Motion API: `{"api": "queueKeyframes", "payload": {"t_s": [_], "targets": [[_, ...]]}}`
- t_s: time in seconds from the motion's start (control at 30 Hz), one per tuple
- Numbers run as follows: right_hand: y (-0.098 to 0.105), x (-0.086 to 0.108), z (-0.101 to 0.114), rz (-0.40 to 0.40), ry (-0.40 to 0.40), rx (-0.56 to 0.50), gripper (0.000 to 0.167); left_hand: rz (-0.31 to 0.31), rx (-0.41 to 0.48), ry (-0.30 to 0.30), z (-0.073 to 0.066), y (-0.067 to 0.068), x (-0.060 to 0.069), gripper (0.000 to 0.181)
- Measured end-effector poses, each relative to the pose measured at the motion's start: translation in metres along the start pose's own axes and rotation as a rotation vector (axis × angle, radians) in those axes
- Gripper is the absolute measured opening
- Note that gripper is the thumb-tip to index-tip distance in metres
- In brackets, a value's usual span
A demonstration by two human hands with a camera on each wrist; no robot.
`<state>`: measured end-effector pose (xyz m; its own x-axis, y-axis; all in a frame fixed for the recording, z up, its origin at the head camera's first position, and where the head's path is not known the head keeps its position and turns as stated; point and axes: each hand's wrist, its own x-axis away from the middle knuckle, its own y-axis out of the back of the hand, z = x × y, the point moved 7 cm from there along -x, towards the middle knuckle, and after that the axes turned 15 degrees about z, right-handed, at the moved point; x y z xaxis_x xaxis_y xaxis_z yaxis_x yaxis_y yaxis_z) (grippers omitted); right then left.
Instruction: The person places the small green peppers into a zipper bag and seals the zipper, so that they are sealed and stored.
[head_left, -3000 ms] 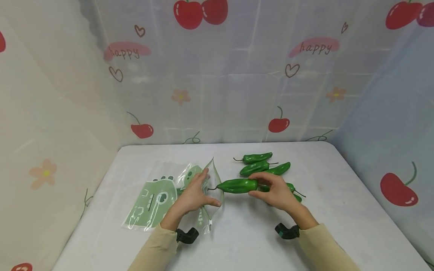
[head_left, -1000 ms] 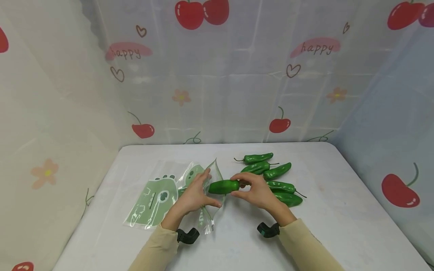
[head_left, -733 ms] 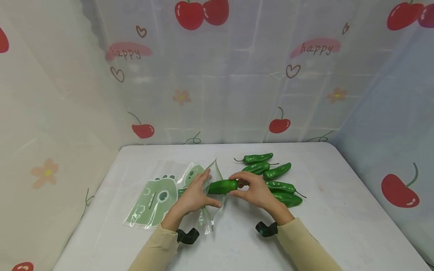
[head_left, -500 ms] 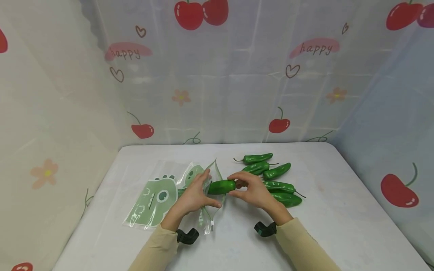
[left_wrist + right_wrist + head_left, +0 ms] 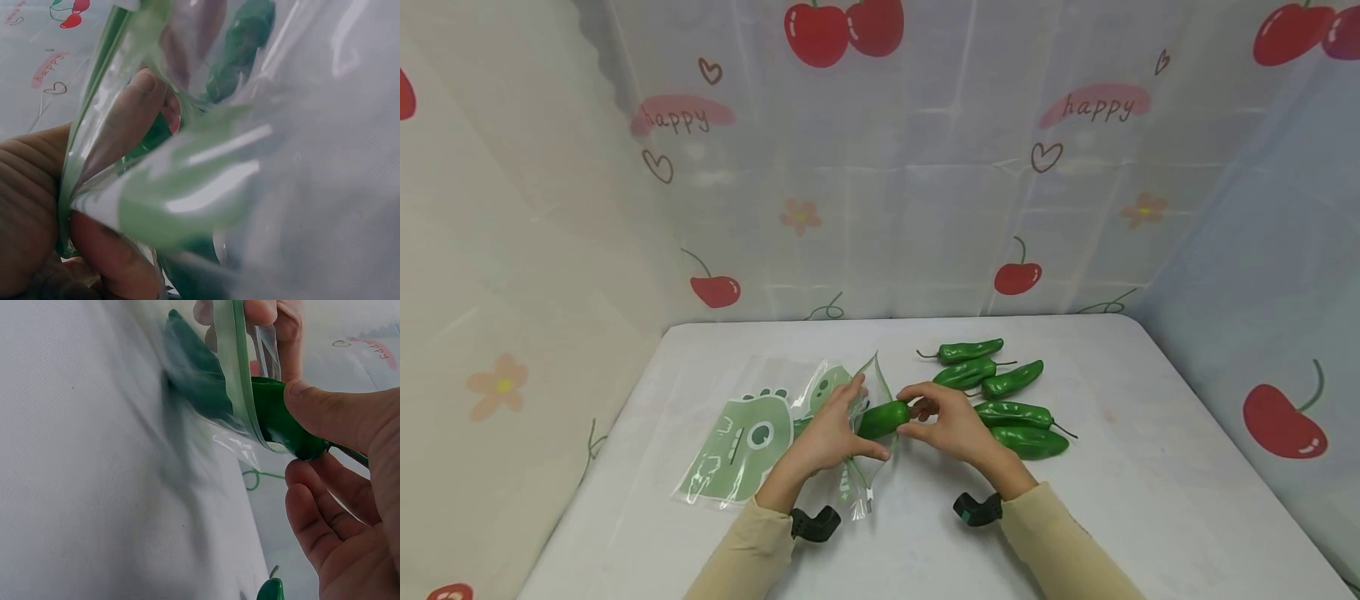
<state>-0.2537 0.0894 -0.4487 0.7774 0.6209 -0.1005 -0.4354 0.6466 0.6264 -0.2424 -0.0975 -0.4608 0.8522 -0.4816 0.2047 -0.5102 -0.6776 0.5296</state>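
Note:
My left hand [image 5: 831,429] holds a clear zip-lock bag [image 5: 235,369] by its mouth, thumb and fingers spread apart at the opening. The bag has a green zip strip and a green print. With thumb and fingertips, my right hand [image 5: 951,423] pinches the stem end of a green pepper [image 5: 882,419]. In the right wrist view, most of the pepper lies inside the bag mouth and its thick end sticks out. The left wrist view is mostly covered by film, with green shapes blurred behind it.
Several green peppers [image 5: 1012,379] lie on the white table [image 5: 1150,467], behind and to the right of my right hand. A flat bag with a one-eyed green monster print [image 5: 752,446] lies at the left. A patterned curtain [image 5: 917,208] stands behind the table.
Three seconds ago the pepper was mostly outside the bag; since then my right hand has moved left, pushing it into the mouth. My left hand has stayed in place.

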Motion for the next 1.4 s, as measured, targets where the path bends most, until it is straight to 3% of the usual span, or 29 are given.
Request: {"api": "queueKeyframes", "payload": {"t_s": [0.73,1.13,1.4], "targets": [[-0.007,-0.004,0.003,-0.044,-0.017,-0.06,0.035,0.0,-0.018,-0.003,-0.004,0.001,-0.001,0.13],[-0.011,-0.005,0.002,-0.057,-0.114,-0.072,0.033,0.001,0.004,-0.001,-0.002,-0.001,0.001,0.13],[-0.01,-0.004,0.002,-0.054,-0.094,-0.127,0.019,-0.004,0.006,-0.009,0.001,0.0,-0.001,0.131]]}}
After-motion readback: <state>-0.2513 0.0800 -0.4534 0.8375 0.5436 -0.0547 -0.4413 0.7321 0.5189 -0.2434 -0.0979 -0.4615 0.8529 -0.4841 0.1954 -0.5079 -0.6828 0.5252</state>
